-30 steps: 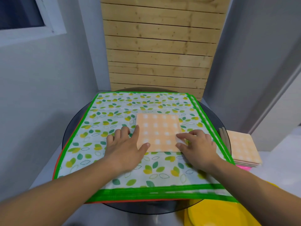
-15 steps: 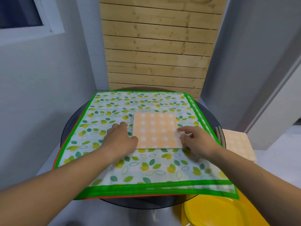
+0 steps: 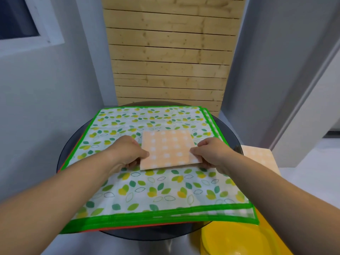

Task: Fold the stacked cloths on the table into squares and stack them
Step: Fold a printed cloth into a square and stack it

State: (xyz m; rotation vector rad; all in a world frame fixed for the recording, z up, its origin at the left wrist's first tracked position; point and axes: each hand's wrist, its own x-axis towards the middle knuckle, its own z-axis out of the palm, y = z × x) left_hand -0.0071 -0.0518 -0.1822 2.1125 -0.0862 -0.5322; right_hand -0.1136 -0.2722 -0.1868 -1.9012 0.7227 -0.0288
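Change: left hand [image 3: 128, 153] and right hand [image 3: 211, 153], flat earlier, now pinch opposite sides of folded orange white-dotted square cloth [image 3: 169, 150].
Location: atop green-bordered leaf-print cloth stack [image 3: 165, 190] on round dark glass table [image 3: 147, 234].
Surroundings: folded orange cloth pile [image 3: 257, 155] at right; yellow plastic tub [image 3: 230, 240] near-right.

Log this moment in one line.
left hand: pinching folded orange checked cloth square | right hand: pinching same | beneath: leaf-print cloth stack

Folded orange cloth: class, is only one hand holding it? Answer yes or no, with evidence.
No, the left hand grips the folded orange cloth at its left edge and the right hand grips its right edge.
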